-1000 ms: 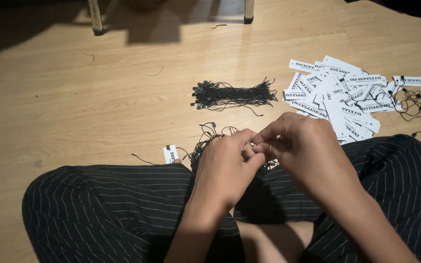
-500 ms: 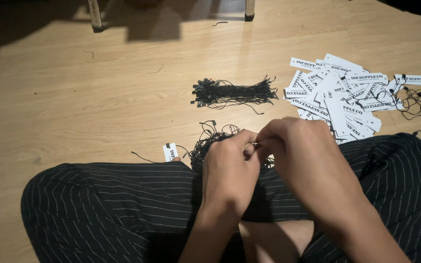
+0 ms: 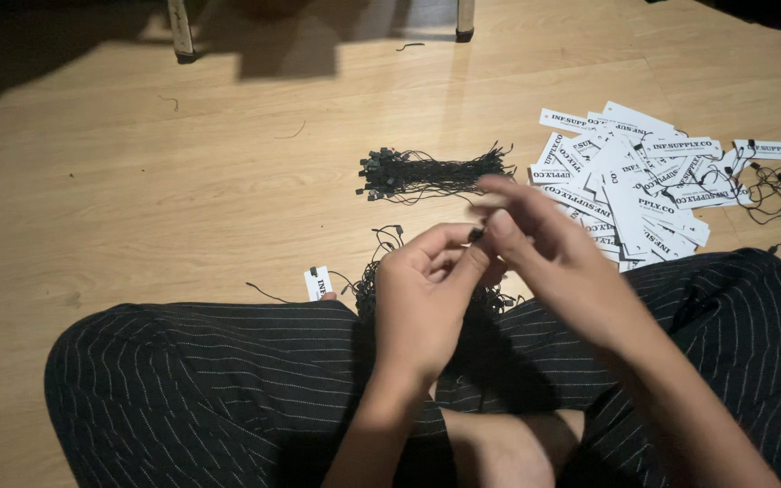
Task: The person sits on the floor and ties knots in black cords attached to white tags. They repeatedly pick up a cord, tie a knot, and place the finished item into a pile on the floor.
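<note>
Where both hands (image 3: 472, 262) pinch it, the black string (image 3: 478, 233) — orientation unclear.

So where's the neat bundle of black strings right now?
In the head view, the bundle of black strings lies on the wooden floor just beyond the hands, immediately left of the pile of white tags.

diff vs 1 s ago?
The right hand lifted slightly up and away from the left hand, fingers spreading; both still pinch a small black string fastener between them. The bundle of black strings and pile of white paper tags stayed put.
</note>
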